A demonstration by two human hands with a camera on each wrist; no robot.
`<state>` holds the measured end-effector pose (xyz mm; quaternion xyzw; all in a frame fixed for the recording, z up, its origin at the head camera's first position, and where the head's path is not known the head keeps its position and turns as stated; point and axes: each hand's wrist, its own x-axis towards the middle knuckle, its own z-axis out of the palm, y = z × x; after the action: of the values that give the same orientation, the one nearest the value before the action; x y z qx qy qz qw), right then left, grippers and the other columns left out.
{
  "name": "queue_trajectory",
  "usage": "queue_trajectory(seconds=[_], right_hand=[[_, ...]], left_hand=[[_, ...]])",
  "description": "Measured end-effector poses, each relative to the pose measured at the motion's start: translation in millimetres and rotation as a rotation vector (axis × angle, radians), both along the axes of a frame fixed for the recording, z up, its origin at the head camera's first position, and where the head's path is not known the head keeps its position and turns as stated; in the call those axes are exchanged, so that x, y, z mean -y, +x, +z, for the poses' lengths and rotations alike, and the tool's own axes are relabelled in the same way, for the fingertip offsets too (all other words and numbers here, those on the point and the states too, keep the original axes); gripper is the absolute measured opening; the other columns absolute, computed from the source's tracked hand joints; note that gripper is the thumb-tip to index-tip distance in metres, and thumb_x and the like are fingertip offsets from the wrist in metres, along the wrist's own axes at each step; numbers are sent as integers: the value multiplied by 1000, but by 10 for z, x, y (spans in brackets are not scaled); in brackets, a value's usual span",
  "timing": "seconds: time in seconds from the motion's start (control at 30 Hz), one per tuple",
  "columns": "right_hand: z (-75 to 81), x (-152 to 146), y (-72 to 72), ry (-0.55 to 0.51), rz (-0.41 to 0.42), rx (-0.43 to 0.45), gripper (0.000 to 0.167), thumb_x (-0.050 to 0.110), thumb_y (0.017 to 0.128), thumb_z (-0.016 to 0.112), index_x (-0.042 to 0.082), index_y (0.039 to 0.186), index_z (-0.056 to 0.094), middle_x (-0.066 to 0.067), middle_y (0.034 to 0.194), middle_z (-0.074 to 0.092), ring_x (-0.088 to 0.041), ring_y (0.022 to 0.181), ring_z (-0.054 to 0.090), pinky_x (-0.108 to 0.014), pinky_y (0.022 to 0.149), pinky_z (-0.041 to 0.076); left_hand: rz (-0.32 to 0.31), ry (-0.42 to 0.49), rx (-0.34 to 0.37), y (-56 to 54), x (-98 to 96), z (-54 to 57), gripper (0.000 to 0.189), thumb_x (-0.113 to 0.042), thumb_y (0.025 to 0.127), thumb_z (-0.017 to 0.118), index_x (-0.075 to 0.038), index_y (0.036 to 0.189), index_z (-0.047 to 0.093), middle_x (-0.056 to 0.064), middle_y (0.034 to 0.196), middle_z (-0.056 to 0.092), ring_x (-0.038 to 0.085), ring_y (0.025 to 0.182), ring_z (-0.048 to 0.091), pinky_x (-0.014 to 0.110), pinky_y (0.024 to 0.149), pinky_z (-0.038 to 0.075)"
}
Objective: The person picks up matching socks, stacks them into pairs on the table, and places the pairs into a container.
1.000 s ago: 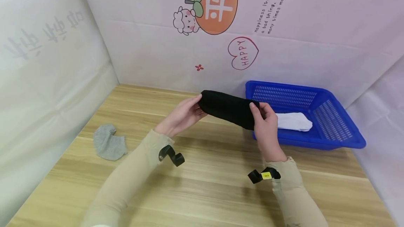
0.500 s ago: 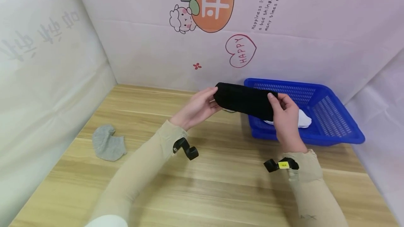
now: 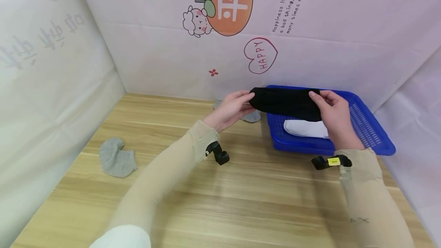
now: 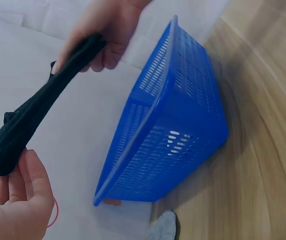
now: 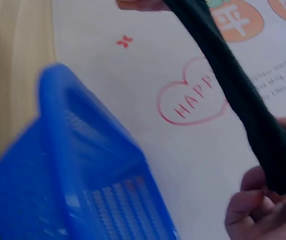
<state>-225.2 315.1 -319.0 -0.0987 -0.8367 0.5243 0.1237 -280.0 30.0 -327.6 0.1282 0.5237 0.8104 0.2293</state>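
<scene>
A black sock (image 3: pixel 284 101) is stretched out flat between both hands, over the left part of a blue plastic basket (image 3: pixel 303 148). My left hand (image 3: pixel 229 111) pinches its rounded end between thumb and fingers. At the opposite end, my right hand (image 3: pixel 337 116) grips the sock's edge, thumb on the near side. In the left wrist view the black sock (image 4: pixel 38 110) appears edge-on as a thin folded band, above the basket's rim. Inside the basket lies a white sock (image 3: pixel 304 128), partly hidden behind my right hand.
One grey sock (image 3: pixel 117 159) lies on the wooden table (image 3: pixel 220 202) at the left. Another grey piece (image 3: pixel 252 116) lies beside the basket's left side, partly covered by my left hand. A printed white cloth (image 3: pixel 155 60) hangs behind the table.
Both hands have carried the black sock to the right and slightly farther away, from beside the basket to over it. The grey piece behind my left hand has come into view.
</scene>
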Motion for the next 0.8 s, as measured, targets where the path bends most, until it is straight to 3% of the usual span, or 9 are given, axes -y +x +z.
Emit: queue_trajectory(seconds=[0.17, 0.43, 0.6, 0.73, 0.8], right_hand=[[194, -175, -59, 84, 81, 52, 86, 62, 96, 56, 1, 153, 38, -18, 160, 30, -31, 148, 23, -54, 116, 23], [465, -461, -166, 176, 115, 61, 75, 58, 99, 54, 7, 152, 42, -13, 159, 32, -29, 147, 24, -49, 118, 20], [602, -635, -174, 270, 174, 99, 78, 54, 102, 52, 1, 155, 34, -21, 163, 25, -37, 150, 17, -54, 119, 13], [661, -772, -178, 377, 205, 107, 59, 49, 103, 53, 9, 146, 49, -14, 151, 43, -34, 139, 34, -47, 113, 28], [697, -838, -191, 421, 211, 109, 52, 47, 103, 55, 10, 139, 54, -2, 135, 53, -23, 122, 47, -33, 99, 38]], left_hand=[[18, -32, -26, -95, -116, 46, 38, -8, 108, 52, 10, 141, 47, 19, 128, 58, 27, 105, 62, 42, 106, 45], [92, -184, -81, -202, -368, 228, 44, -14, 104, 62, 2, 144, 53, 9, 129, 60, 19, 96, 62, 38, 101, 49], [88, -213, -71, -199, -507, 339, 41, -12, 104, 61, -1, 143, 56, 4, 119, 62, 16, 85, 61, 32, 92, 53], [104, -158, -38, -201, -631, 347, 32, -5, 103, 60, 0, 134, 54, 5, 108, 59, 20, 80, 63, 30, 83, 56], [118, -135, -41, -208, -689, 338, 25, -2, 103, 59, 1, 126, 52, 7, 105, 56, 22, 79, 63, 35, 86, 56]])
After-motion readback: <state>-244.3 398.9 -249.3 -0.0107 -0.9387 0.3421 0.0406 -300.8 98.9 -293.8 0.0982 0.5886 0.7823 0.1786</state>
